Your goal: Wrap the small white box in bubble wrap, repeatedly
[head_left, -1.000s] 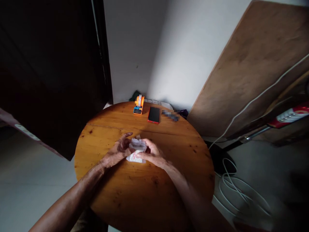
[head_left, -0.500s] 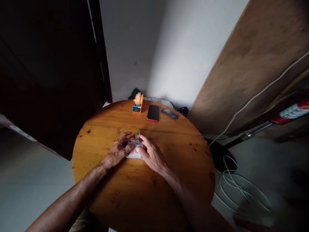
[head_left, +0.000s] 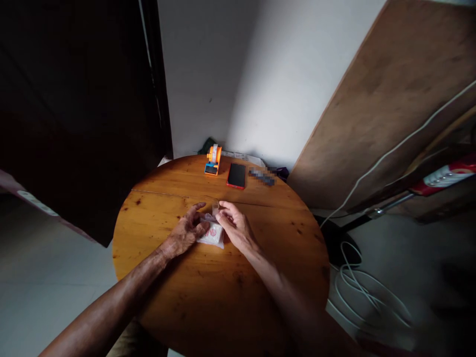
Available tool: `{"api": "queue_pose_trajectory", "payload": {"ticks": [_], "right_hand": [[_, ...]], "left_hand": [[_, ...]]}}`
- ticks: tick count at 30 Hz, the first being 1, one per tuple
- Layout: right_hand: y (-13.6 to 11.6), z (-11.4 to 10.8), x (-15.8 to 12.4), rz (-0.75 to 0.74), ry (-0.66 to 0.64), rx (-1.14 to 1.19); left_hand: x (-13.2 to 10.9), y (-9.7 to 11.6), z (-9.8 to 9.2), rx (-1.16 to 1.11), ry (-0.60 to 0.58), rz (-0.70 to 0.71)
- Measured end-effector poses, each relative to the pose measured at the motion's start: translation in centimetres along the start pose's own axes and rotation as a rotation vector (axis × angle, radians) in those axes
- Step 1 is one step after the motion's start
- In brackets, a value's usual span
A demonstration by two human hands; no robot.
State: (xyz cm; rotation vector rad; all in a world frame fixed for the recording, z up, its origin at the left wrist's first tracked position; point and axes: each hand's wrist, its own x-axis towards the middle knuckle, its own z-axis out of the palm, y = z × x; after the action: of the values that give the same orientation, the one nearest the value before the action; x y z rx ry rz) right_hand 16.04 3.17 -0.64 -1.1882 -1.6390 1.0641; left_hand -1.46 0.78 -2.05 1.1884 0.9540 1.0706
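A small white packet (head_left: pixel 211 233) in clear plastic, with red print on top, lies on the wooden table. My left hand (head_left: pixel 186 230) holds its left side, thumb on the top and index finger stretched out beyond the far edge. From the packet's far side a short clear strip, apparently tape (head_left: pixel 215 207), sticks up. My right hand (head_left: pixel 236 225) has its thumb and index finger closed at the right edge of that strip. The fingertips partly cover the packet's far right corner.
At the far side of the round table (head_left: pixel 219 287) stand an orange and blue tape dispenser (head_left: pixel 213 161), a red-cased phone (head_left: pixel 236 176) and a blurred dark object (head_left: pixel 262 176). A white wall (head_left: pixel 223 74) rises behind. Loose white cable (head_left: pixel 353 277) lies on the floor at right.
My right hand has lifted its thumb off the packet's top and moved to pinch the clear strip. More of the packet and its red print now shows. My left hand stays nearly in place.
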Motion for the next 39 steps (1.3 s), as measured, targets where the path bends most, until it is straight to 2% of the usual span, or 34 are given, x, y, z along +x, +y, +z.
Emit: {"api": "queue_pose_trajectory", "payload": {"ticks": [5,9,14,18,27,31,34,37,39], "right_hand": [[-0.4,0.5,1.7,-0.025,-0.023,-0.023],[-0.4,0.6,2.3,-0.057,0.008,-0.032],[-0.4,0.6,1.5,-0.073,0.069,0.009],[-0.9,0.6,0.7,-0.1,0.056,-0.001],[-1.2,0.3,-0.4,-0.215,-0.04,-0.117],[-2.1,-0.1,-0.9,-0.37,-0.124,-0.282],[-3.1,-0.7,-1.4,-0.492,-0.228,-0.494],[-3.9,-1.3,-1.9,-0.566,-0.305,-0.65],[-4.2,-1.6,-2.1,-0.588,-0.337,-0.661]], "left_hand": [[0.1,0.0,0.0,0.056,0.012,0.019],[0.3,-0.3,0.0,0.052,0.042,0.021],[0.3,-0.1,0.2,0.085,0.078,0.013],[0.3,0.2,0.2,0.126,0.1,0.007],[0.2,0.3,0.2,0.205,0.121,0.057],[0.3,0.3,-0.2,0.185,0.111,0.055],[0.2,0.4,-0.6,0.149,0.061,0.023],[0.1,0.5,-0.9,0.127,0.029,-0.004],[0.0,0.7,-1.0,0.134,0.032,-0.016]]}}
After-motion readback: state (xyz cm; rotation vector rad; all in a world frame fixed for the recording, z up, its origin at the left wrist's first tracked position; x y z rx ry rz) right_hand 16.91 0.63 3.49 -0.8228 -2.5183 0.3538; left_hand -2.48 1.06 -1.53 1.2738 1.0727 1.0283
